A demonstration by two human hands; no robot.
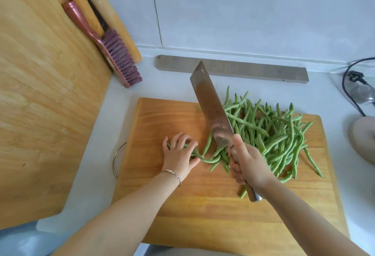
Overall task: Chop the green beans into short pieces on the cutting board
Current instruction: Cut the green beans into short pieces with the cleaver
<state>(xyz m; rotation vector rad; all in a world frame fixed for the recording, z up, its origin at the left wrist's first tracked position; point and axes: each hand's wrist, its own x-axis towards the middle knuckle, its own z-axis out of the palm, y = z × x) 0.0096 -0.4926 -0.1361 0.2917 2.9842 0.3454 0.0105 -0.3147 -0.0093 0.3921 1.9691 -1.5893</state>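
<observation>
Right hand (248, 162): grips cleaver (211, 109), blade raised
Left hand (179, 154): gathers green beans (269, 134)
Beans: on cutting board (172, 113)

Cutting board (182, 205) matt wood; cleaver (211, 107) glossy steel; counter (125, 101) smooth, pale.

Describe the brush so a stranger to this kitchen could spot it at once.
Find the tall wooden board standing on the left. Leaning by its right edge, behind the cutting board, is the brush. It alone is pink, with a long handle and purplish bristles.
</observation>
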